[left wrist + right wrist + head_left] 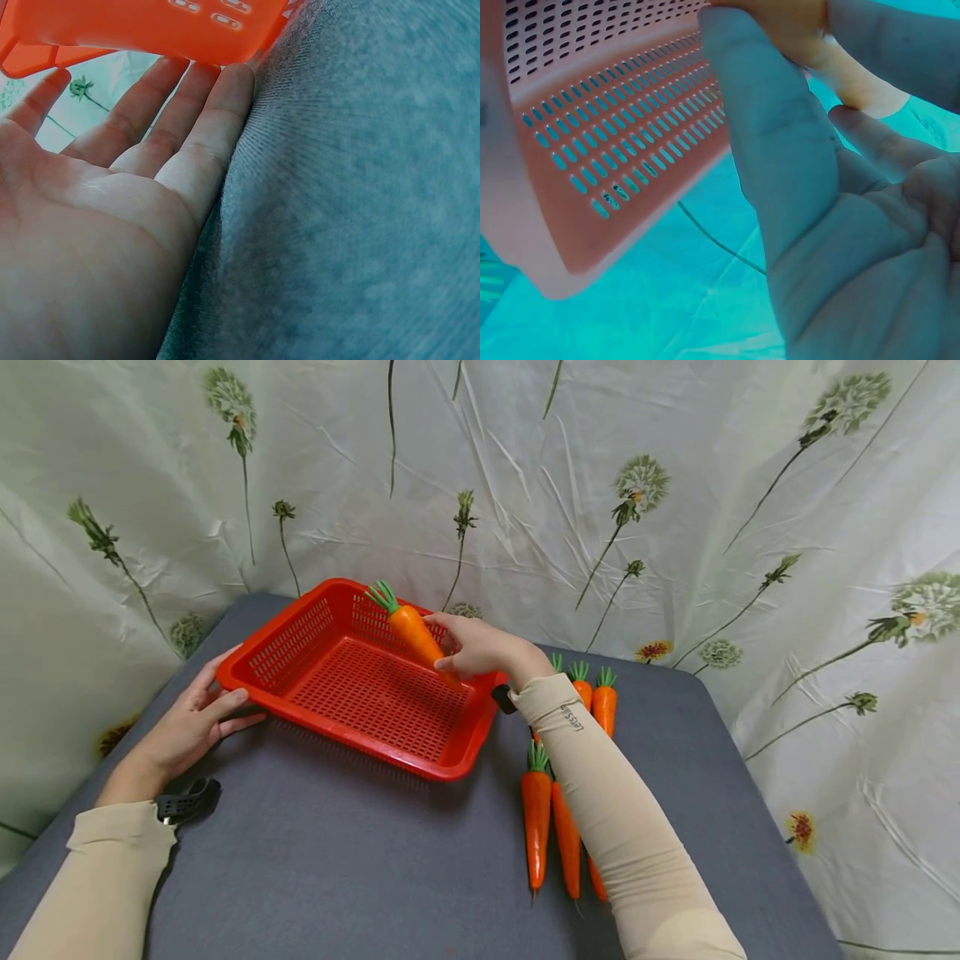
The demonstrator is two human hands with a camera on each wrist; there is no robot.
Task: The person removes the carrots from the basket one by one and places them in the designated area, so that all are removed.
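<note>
A red rectangular plastic basket (337,732) with slotted walls stands at the back left of the table. My right hand (483,647) pinches an orange carrot (412,633) between thumb and fingers over the basket's right half, its green top pointing up and left. In the right wrist view, thumb and fingers meet the carrot (795,26) beside the slotted wall. My left hand (187,727) is at the basket's left front corner. Its fingers (202,135) reach out fairly straight, fingertips right at the basket's edge in the left wrist view.
Several more carrots (536,818) lie in two rows on the grey table (337,877), right of the basket, partly hidden under my right forearm. A white curtain (525,485) with a dandelion print hangs behind the table and along its sides.
</note>
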